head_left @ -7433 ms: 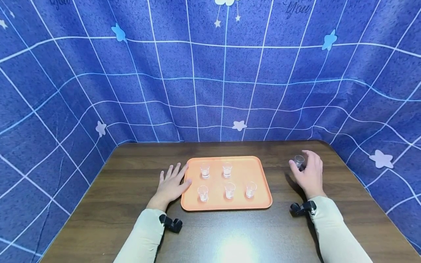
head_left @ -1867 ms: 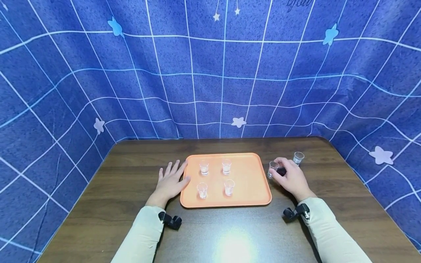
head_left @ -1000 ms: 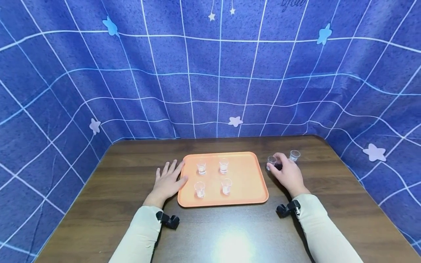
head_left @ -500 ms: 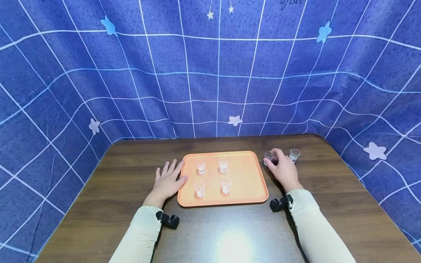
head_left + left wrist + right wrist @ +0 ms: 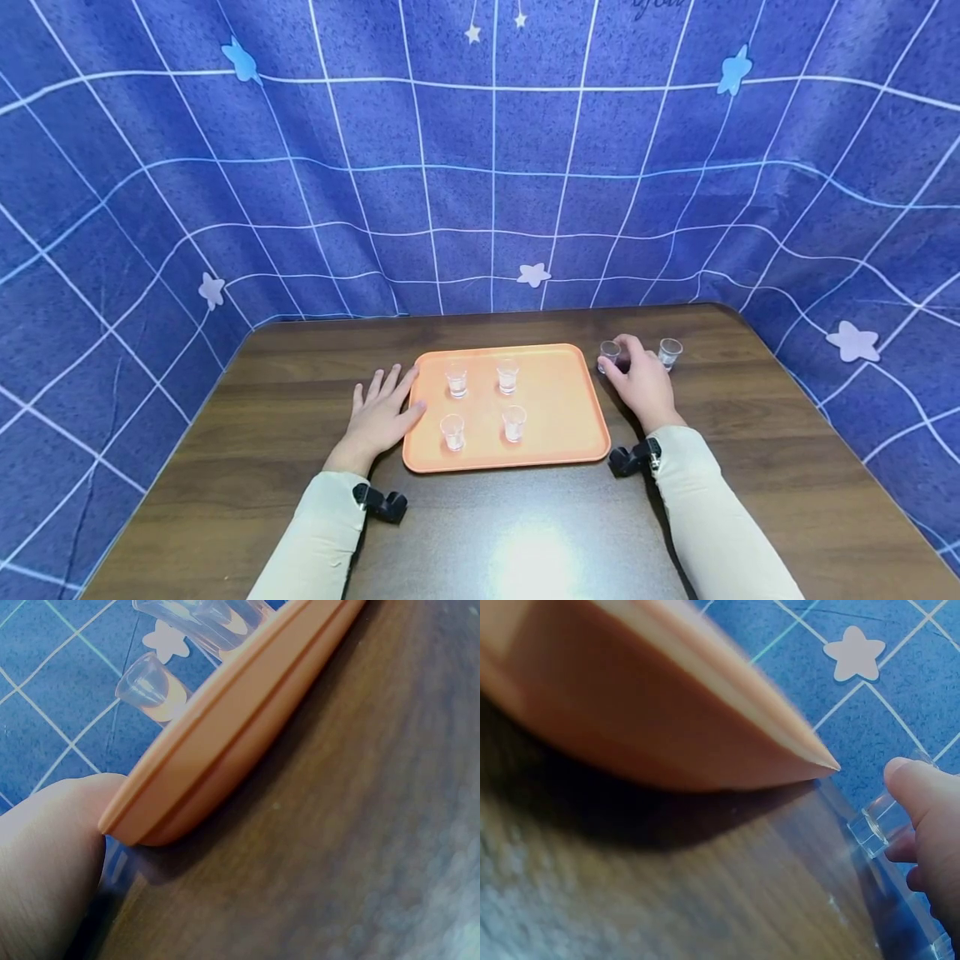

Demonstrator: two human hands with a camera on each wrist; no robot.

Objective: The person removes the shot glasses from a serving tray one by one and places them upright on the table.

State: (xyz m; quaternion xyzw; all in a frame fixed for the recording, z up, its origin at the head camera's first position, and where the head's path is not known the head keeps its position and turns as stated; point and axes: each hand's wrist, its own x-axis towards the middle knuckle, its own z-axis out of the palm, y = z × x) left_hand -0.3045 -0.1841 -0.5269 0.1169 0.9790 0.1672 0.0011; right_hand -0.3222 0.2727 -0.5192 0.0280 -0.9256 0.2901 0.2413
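Observation:
On the left, my left hand (image 5: 378, 417) lies with straight, spread fingers, its fingertips and thumb at the left rim of an orange tray (image 5: 566, 408). In the left wrist view the thumb (image 5: 56, 847) touches the tray's corner. My right hand (image 5: 643, 385) is beyond the tray's right edge, holding a small clear shot glass (image 5: 609, 352) between thumb and fingers. The right wrist view shows that glass's thick base (image 5: 868, 834) low over the table. Just right of the hand stands another shot glass (image 5: 670, 352), upright on the wood.
Several shot glasses stand upright on the tray's left and middle, among them a front one (image 5: 513, 423) and a back one (image 5: 457, 381). The dark wooden table (image 5: 480, 517) ends at a blue gridded curtain (image 5: 465, 200) behind and at both sides.
The tray's front right glass has left it. My right hand released one glass at the far right, then brought another off the tray and toward the back. My left hand stayed at the rim.

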